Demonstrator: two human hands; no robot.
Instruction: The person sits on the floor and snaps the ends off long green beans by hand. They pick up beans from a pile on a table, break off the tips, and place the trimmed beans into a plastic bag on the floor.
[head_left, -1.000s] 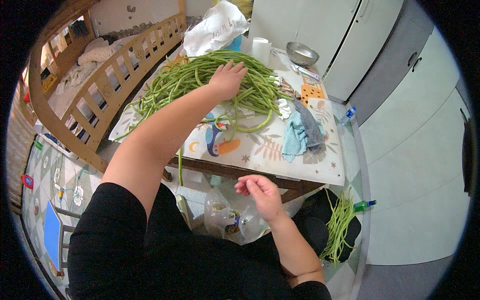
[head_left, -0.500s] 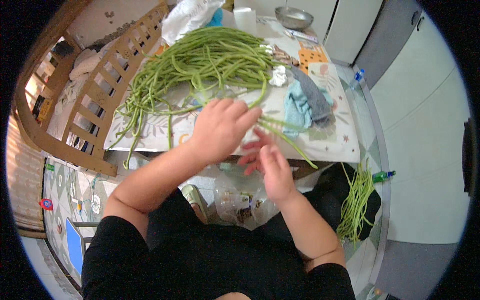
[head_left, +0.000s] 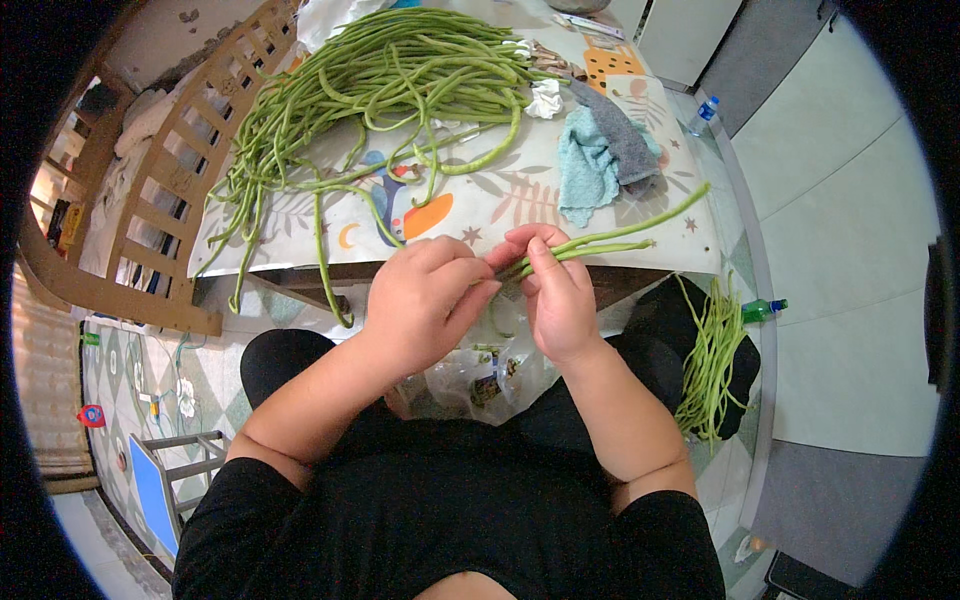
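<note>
My right hand (head_left: pixel 558 298) is closed around a few green long beans (head_left: pixel 650 220), whose free lengths stick out to the right past the table's front edge. Close beside it, my left hand (head_left: pixel 428 302) has its fingers curled in a pinch at the near end of the same beans. The very tips are hidden between the fingers. A large heap of long beans (head_left: pixel 400 85) covers the table's left and middle, some stems trailing over the front edge. Below both hands, a clear plastic bag (head_left: pixel 480 378) with dark and green scraps sits between my legs.
A light blue cloth (head_left: pixel 588 165) and a grey cloth (head_left: pixel 625 135) lie on the patterned table cover (head_left: pixel 335 205), near crumpled white tissue (head_left: pixel 544 99). At right, a bundle of long beans (head_left: pixel 712 360) rests on something black, beside a green bottle (head_left: pixel 762 310). A wooden bed rail (head_left: pixel 165 205) borders the left.
My right hand, apart from the beans before, now grips them. My left hand has come lower and pinches their near end. The view has tilted down, showing more of the bag.
</note>
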